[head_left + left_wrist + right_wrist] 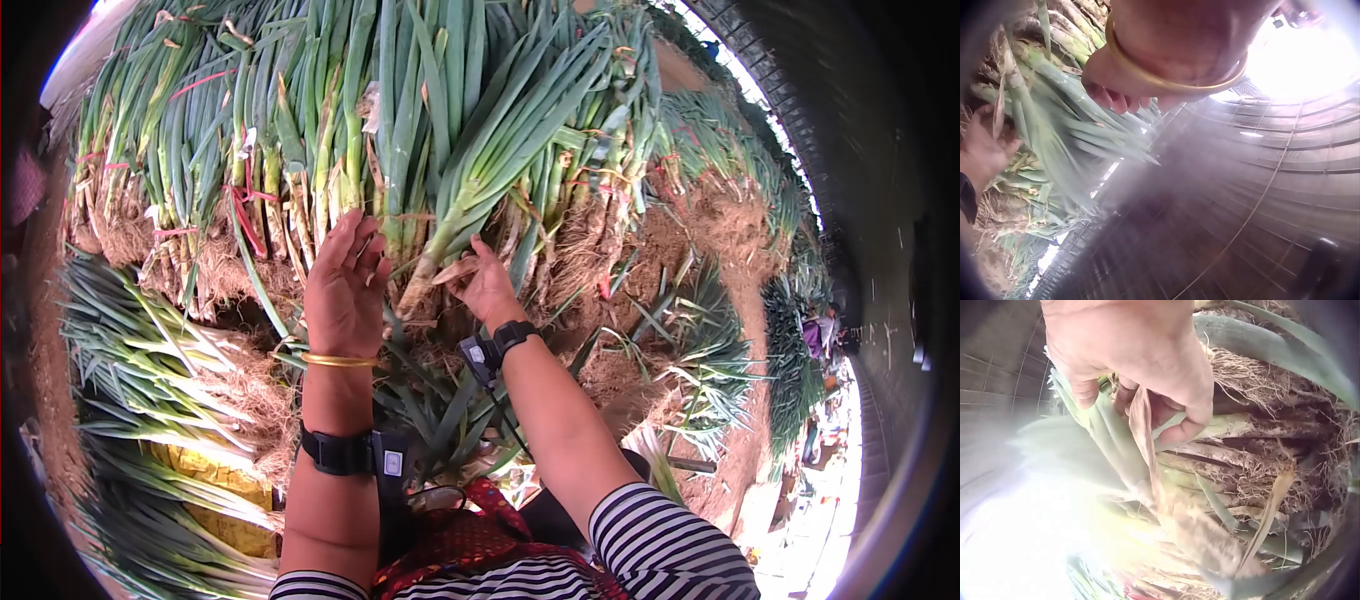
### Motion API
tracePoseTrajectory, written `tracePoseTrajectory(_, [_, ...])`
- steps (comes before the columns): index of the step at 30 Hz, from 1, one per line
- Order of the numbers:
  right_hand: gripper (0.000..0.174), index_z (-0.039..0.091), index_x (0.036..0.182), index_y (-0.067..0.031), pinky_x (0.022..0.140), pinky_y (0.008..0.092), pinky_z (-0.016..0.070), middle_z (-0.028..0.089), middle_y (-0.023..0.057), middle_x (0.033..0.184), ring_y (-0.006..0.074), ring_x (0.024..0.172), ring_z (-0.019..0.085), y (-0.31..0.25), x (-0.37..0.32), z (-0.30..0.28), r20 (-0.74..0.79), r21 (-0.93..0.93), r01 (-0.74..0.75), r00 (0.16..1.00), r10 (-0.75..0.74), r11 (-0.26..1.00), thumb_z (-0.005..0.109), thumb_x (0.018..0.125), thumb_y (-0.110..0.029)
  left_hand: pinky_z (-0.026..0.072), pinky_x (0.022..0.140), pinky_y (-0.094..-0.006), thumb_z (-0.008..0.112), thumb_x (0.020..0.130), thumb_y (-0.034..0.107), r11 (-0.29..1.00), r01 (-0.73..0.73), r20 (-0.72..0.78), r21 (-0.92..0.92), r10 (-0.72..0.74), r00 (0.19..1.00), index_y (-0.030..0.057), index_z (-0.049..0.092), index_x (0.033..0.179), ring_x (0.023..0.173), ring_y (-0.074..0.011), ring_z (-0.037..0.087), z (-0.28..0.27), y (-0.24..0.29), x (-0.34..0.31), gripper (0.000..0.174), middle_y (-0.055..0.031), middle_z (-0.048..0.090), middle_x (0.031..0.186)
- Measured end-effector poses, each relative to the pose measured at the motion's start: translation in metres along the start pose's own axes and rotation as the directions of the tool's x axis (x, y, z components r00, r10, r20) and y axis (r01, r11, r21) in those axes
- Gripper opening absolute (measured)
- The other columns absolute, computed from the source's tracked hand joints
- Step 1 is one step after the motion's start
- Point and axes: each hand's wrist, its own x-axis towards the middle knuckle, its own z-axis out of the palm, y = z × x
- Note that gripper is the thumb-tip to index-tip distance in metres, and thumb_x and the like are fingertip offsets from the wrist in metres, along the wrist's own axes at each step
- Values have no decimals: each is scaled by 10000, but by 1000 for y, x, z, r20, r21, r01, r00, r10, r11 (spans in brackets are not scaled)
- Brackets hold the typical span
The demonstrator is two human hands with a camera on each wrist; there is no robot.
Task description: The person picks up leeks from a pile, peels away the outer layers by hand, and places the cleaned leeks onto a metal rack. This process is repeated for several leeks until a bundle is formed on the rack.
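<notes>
A: Where is the leek [480,190] lying?

B: In the head view, it is lying between the two hands. Its pale lower end is pointing downward, slightly left of centre; its long axis is running diagonally toward the upper right, with its leaves fanning in front of the upright bunches [400,100].

A: Which hand is nearer?

B: The right hand [487,287]. The leek is lying directly to its left. The left hand [343,285] is resting on the other side, apart from the lower end.

A: State the condition of each hand.

B: The right hand is partly closing and is pinching a dry leaf [1142,425] between thumb and fingers. The left hand is lying half open, fingers loosely bent; nothing is showing in its hold.

A: Which relation is governing the next move?

B: In my judgement, leaf to leek: the dry leaf is projecting rightward across the long axis, straight to the right hand.

A: Is any writing showing legibly?

B: No. The left wrist label [393,464] and right wrist label [478,354] are carrying marks too small to read. The yellow sheet [232,532], lower left, is showing no readable lettering or brand.
</notes>
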Motion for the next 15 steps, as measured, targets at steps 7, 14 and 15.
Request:
tracePoseTrajectory(7, [169, 552, 993, -173, 764, 441, 441, 597, 4, 997, 195, 858, 576, -6, -29, 27, 76, 61, 160, 984, -164, 985, 529, 901, -313, 407, 735, -239, 588, 855, 251, 999, -11, -12, 34, 11, 1000, 119, 574, 1114, 840, -80, 526, -9, 0, -7, 291, 33, 612, 974])
tracePoseTrajectory(14, [171, 543, 1016, -124, 880, 411, 430, 581, 18, 940, 186, 934, 550, -16, -31, 16, -75, -126, 145, 985, -155, 981, 566, 878, -222, 418, 781, -263, 606, 851, 256, 999, 33, 3, 20, -33, 999, 104, 564, 1144, 882, -115, 535, -14, -5, -12, 333, 14, 599, 1022])
tracePoseTrajectory(15, [183, 541, 1018, -122, 874, 410, 434, 579, 14, 923, 183, 925, 549, -7, -23, 8, -105, -181, 78, 990, -98, 980, 579, 870, -222, 418, 781, -263, 606, 851, 256, 999, 31, 0, 24, -31, 1000, 104, 564, 1144, 882, -115, 535, -15, -5, -9, 333, 14, 599, 1022])
